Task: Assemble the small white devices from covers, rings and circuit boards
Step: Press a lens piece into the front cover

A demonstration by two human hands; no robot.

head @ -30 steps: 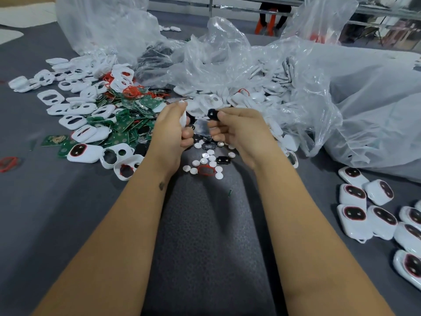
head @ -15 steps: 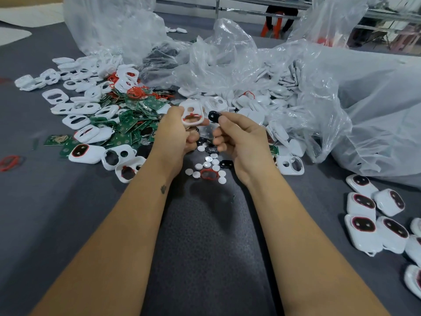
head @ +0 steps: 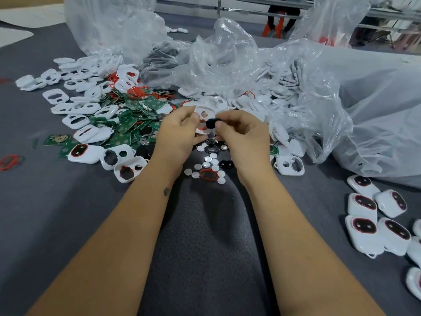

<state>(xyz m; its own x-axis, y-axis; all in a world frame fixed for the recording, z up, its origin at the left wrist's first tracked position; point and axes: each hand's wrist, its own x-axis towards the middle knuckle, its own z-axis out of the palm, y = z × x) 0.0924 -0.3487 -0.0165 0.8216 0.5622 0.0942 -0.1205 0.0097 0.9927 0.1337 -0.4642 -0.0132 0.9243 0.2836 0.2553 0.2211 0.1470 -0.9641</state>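
My left hand (head: pixel 176 133) grips a white cover (head: pixel 204 115) with two holes, a red ring showing at its lower edge. Against that cover my right hand (head: pixel 245 137) pinches a small black oval part (head: pixel 211 122). Below the hands lie several white discs (head: pixel 206 165), a loose red ring (head: pixel 208 174) and another black part (head: pixel 225 164). To the left spreads a heap of green circuit boards (head: pixel 127 124), red rings (head: pixel 136 92) and empty white covers (head: pixel 77 120). Finished white devices (head: pixel 364 222) lie at the right.
Crumpled clear plastic bags (head: pixel 307 87) full of white covers fill the back and right of the grey cloth table (head: pixel 57 213). A lone red ring (head: pixel 9 161) lies at the far left. A person's legs (head: pixel 282 17) stand in the background.
The right hand has brought the black part closer, up against the white cover in the left hand. The cover has turned so its holes face me.
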